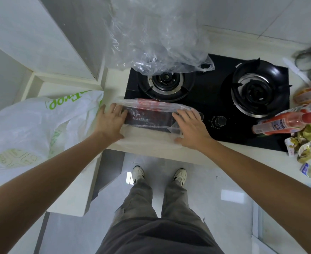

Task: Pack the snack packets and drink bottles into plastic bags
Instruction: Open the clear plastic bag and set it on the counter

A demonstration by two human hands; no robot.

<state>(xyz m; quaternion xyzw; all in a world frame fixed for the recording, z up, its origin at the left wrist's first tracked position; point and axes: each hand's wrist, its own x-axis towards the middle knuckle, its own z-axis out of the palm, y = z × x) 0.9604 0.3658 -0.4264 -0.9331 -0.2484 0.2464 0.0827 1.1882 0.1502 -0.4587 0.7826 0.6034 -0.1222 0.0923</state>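
Both hands are down flat on the clear bag (151,123) at the front edge of the counter (151,149), left hand (110,121) at nine o'clock of the dark red snack packet (147,114) inside it, right hand (191,129) at three o'clock, fingers straight and pressing, gripping nothing. This looks like the settling step, the packet being smoothed into its bag half over the stove (206,99). Next call, I'd say, is a reach to three o'clock for the drink bottles (279,123) and loose snacks (308,145), or to the white bag (32,129) at nine.
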